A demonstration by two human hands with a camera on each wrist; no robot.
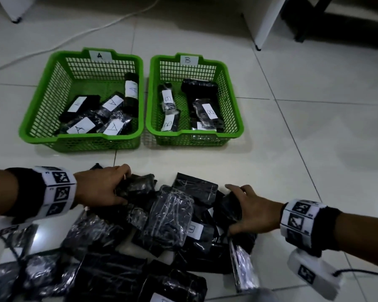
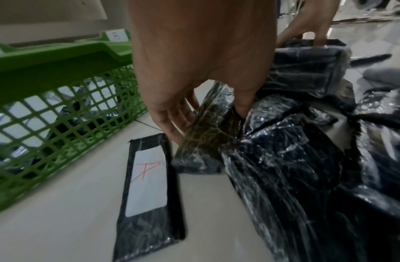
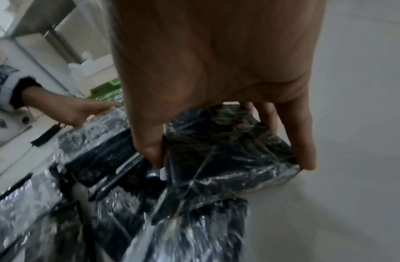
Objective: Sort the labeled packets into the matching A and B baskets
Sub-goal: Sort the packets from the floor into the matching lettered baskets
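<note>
Two green baskets stand side by side on the tiled floor, basket A (image 1: 50, 101) on the left and basket B (image 1: 231, 105) on the right. Each holds several black packets whose white labels match it. A pile of black plastic-wrapped packets (image 1: 168, 216) lies in front of them. My left hand (image 1: 124, 186) grips a packet (image 2: 208, 134) at the pile's far left, between fingers and thumb. My right hand (image 1: 234, 209) grips another packet (image 3: 228, 156) at the pile's right edge. The labels of both held packets are hidden. A flat packet with a red A (image 2: 149, 186) lies on the floor beside my left hand.
A white cable (image 1: 74, 38) runs across the floor behind basket A. White furniture legs (image 1: 262, 22) stand at the back right. Bare tiles (image 1: 314, 138) stretch to the right of basket B and the pile.
</note>
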